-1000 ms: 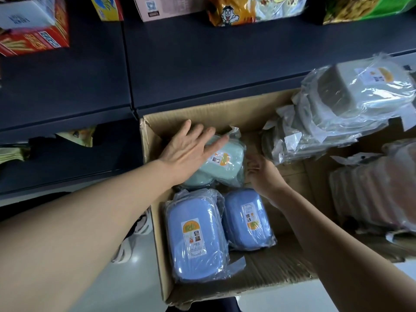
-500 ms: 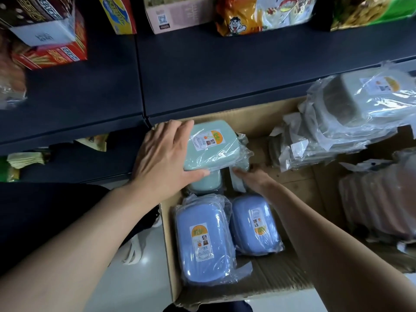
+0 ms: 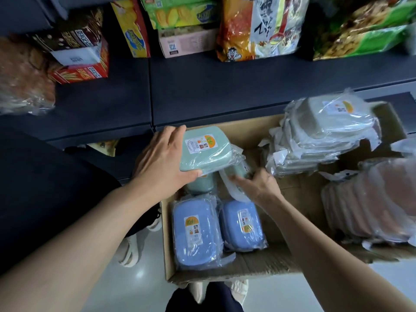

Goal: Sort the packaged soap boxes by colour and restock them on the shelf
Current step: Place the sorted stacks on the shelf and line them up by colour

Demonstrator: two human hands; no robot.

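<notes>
My left hand (image 3: 162,163) grips a pale green soap box (image 3: 206,149) in clear wrap, held above the cardboard carton (image 3: 167,242). Just right of it, my right hand (image 3: 256,184) curls its fingers round a second green soap box (image 3: 238,171), which is mostly hidden under the first. A third green box (image 3: 200,184) lies below them in the carton. Two blue soap boxes (image 3: 195,233) (image 3: 243,225) lie side by side near the carton's front. Grey wrapped boxes (image 3: 324,129) are stacked at the carton's right, with pink ones (image 3: 369,199) beside them.
A dark shelf (image 3: 202,91) runs just behind the carton, bare along its front half. Snack boxes (image 3: 83,50) and bags (image 3: 258,28) stand at its back. My feet (image 3: 130,251) are on the pale floor left of and below the carton.
My left hand has lifted the green box higher out of the carton. My right hand has moved in and taken hold of a second green box beneath it.
</notes>
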